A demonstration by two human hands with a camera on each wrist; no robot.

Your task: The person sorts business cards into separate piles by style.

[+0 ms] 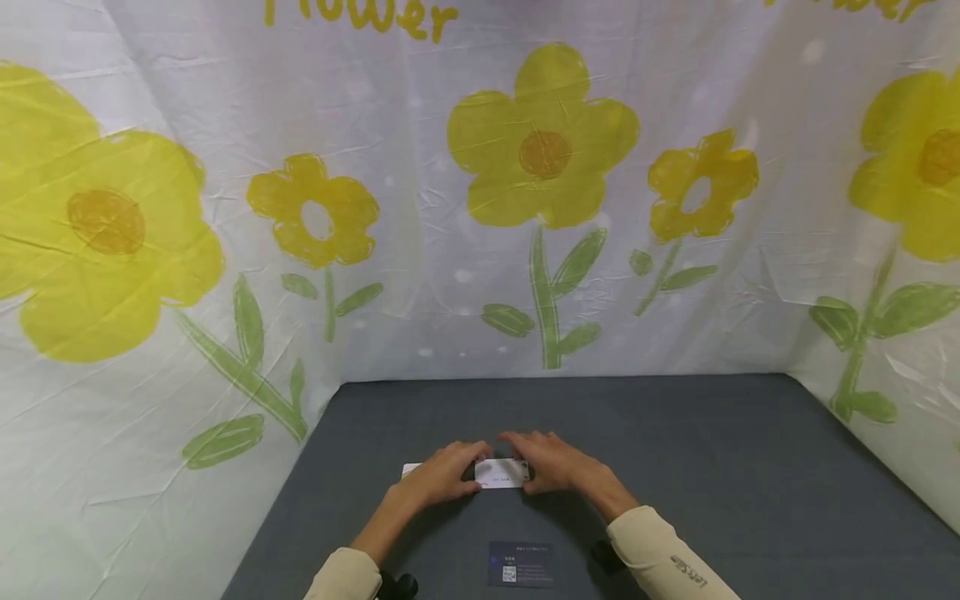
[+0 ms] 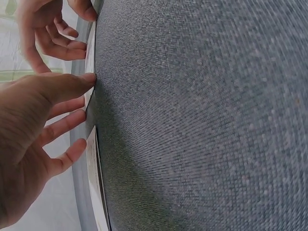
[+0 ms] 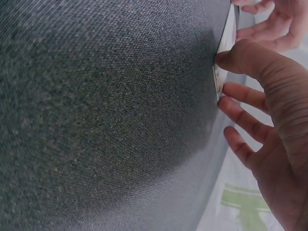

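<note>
A white card with small print lies flat between my two hands on the dark grey table. At its left end, my left hand holds it, with the thumb at the near edge and fingers at the far edge. My right hand grips the right end in the same way, its thumb at the card's edge in the right wrist view. Behind my left hand, a second white card shows, mostly hidden by that hand in the head view.
A dark blue card with a QR code lies nearer to me, between my forearms. White sheets with yellow flowers hang behind the grey table and along its sides.
</note>
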